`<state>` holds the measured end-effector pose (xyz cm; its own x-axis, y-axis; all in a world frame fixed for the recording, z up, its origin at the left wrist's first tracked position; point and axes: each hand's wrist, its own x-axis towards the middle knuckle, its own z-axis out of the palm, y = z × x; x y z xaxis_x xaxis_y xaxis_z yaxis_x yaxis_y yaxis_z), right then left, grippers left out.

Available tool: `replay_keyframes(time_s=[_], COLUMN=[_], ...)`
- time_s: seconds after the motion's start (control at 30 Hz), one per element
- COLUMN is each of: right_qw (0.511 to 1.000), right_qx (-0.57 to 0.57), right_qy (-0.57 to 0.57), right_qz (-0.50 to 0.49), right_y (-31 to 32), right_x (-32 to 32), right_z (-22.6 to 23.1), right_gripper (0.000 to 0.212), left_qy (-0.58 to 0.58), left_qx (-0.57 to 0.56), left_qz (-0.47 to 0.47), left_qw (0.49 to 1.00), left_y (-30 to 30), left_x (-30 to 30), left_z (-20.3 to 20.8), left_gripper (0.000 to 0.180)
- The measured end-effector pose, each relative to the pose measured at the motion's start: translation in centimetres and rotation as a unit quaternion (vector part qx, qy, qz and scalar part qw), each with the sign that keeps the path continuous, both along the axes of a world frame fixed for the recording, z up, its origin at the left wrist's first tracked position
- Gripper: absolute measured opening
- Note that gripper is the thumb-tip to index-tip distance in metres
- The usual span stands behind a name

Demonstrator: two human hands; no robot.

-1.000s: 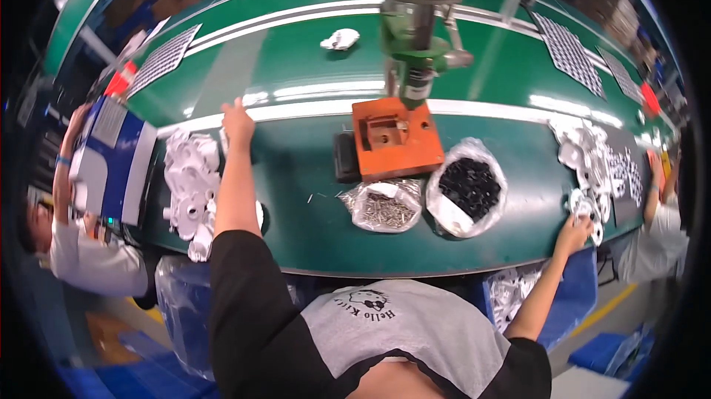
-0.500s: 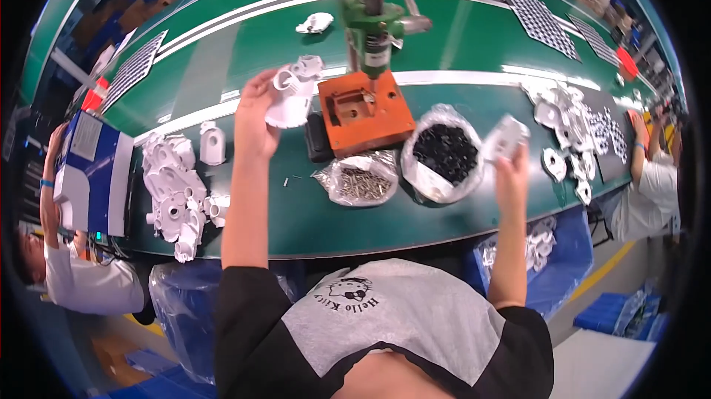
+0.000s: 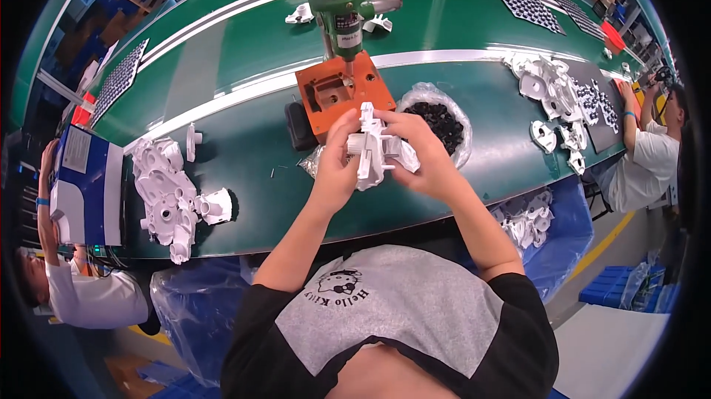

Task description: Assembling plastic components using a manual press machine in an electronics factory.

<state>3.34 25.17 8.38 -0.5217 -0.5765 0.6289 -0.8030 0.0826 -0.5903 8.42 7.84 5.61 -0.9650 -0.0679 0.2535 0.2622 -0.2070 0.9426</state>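
Over the near middle of the bench, my left hand [image 3: 337, 166] and my right hand [image 3: 428, 156] are closed from either side around white plastic housing parts [image 3: 372, 149]. The parts are pressed together and seen edge-on; my fingers hide some of their surfaces. Just beyond is an orange fixture block [image 3: 315, 77] under a green press [image 3: 344, 3], with its recess showing no white part. Right of the fixture sits a clear bag [image 3: 464, 149] of small black parts [image 3: 441, 125], partly covered by my right hand. A bag of metal pins [image 3: 311, 162] is mostly hidden behind my left hand.
White housings [image 3: 167, 195] are piled at left, more [image 3: 544, 88] at right beside a dark sheet [image 3: 596, 106]. A blue bin [image 3: 566, 229] stands below the bench's right edge. Beyond runs a green conveyor [image 3: 259, 29]. People sit at both sides, one by a blue-white machine [image 3: 87, 184].
My hands, apart before with a white part in each, have come inward and brought the parts together in front of the fixture. The whole view has shifted slightly.
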Motion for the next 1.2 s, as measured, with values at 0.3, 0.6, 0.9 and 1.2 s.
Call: replay_keyframes(time_s=[0.3, 0.6, 0.9, 1.2], right_qw=[0.989, 0.977, 0.96, 0.83], right_qx=[-0.029, -0.071, -0.13, -0.167], right_qy=[-0.142, -0.202, -0.247, -0.529], right_qz=[0.035, 0.0, -0.024, 0.052], right_y=[0.5, 0.6, -0.1, 0.8], right_x=[0.7, 1.2, 1.9, 1.3], right_z=[-0.8, -0.8, -2.0, -5.5], right_gripper=[0.065, 0.061, 0.045, 0.031], left_qy=[0.066, -0.018, -0.066, -0.121], left_qx=[-0.067, 0.121, 0.158, -0.138], left_qz=[0.005, -0.126, -0.101, -0.058], left_qw=[0.996, 0.984, 0.98, 0.981], left_y=[0.1, 0.4, 1.0, 1.2], left_x=[1.7, 1.8, 1.2, 2.5], left_z=[-0.6, -0.3, -0.4, 0.1], left_gripper=[0.053, 0.033, 0.019, 0.027])
